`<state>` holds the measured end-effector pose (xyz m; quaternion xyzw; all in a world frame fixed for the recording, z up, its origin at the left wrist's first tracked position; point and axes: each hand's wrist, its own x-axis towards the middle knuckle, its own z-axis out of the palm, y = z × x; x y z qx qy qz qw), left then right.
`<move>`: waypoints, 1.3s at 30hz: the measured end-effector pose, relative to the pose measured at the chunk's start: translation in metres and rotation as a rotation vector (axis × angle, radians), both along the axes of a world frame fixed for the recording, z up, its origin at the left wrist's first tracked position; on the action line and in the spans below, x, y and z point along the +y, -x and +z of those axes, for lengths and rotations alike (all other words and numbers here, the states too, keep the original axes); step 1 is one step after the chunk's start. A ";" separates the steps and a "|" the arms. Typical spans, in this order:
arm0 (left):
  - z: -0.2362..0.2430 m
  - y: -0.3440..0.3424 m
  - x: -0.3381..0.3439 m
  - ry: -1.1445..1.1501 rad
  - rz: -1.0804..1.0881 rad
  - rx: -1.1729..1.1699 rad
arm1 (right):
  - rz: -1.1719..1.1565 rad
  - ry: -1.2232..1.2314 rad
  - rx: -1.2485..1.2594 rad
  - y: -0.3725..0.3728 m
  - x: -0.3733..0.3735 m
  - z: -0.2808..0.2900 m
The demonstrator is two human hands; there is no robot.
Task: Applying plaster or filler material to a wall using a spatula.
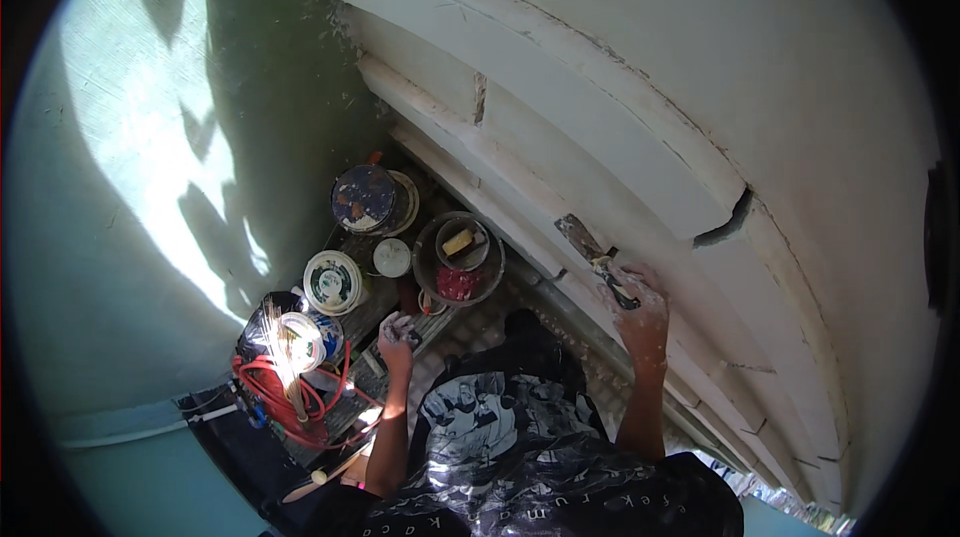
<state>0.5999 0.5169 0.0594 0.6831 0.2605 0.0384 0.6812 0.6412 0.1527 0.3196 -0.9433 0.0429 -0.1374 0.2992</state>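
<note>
My right hand (640,305) is raised to a white stepped moulding (560,127) on the wall and grips a putty knife (590,245), whose flat blade lies against the moulding's edge. A crack (728,225) runs across the moulding above and to the right of the blade. My left hand (398,333) hangs lower, closed around a small pale object I cannot make out, just above the buckets on the floor. My dark patterned shirt (520,457) fills the lower middle.
Below stand a round tub (460,259) holding a yellow sponge and a red thing, a dark paint can (365,199), a white lidded pot (332,282), a small white lid (392,258) and a coil of red cable (290,402). A sunlit green wall (150,187) is at left.
</note>
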 end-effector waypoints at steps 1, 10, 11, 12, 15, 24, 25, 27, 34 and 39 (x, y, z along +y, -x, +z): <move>-0.009 -0.002 0.009 0.010 -0.011 -0.073 | 0.010 0.064 -0.064 -0.008 0.012 -0.005; -0.005 -0.012 0.001 -0.005 -0.005 -0.045 | 0.122 0.082 -0.127 -0.111 0.066 -0.040; -0.008 -0.014 -0.003 -0.001 -0.010 -0.013 | 0.161 0.056 -0.154 -0.129 0.074 -0.043; -0.008 -0.013 -0.006 0.004 -0.008 0.020 | 0.166 0.049 -0.158 -0.137 0.083 -0.040; -0.006 -0.008 -0.014 -0.057 -0.018 -0.036 | 0.169 0.186 -0.153 -0.143 0.091 -0.032; -0.013 0.021 -0.015 -0.031 0.119 0.021 | 0.151 0.405 -0.287 -0.135 0.108 -0.042; -0.012 0.021 -0.016 -0.032 0.121 0.020 | 0.181 0.397 -0.250 -0.152 0.117 -0.049; -0.006 0.019 -0.020 -0.056 0.130 -0.020 | 0.203 0.396 -0.191 -0.170 0.124 -0.052; 0.022 0.023 -0.022 -0.322 0.190 -0.002 | 0.246 0.362 -0.203 -0.148 0.103 -0.041; 0.030 0.037 -0.013 -0.155 0.320 0.085 | 0.239 0.450 -0.146 -0.144 0.102 -0.037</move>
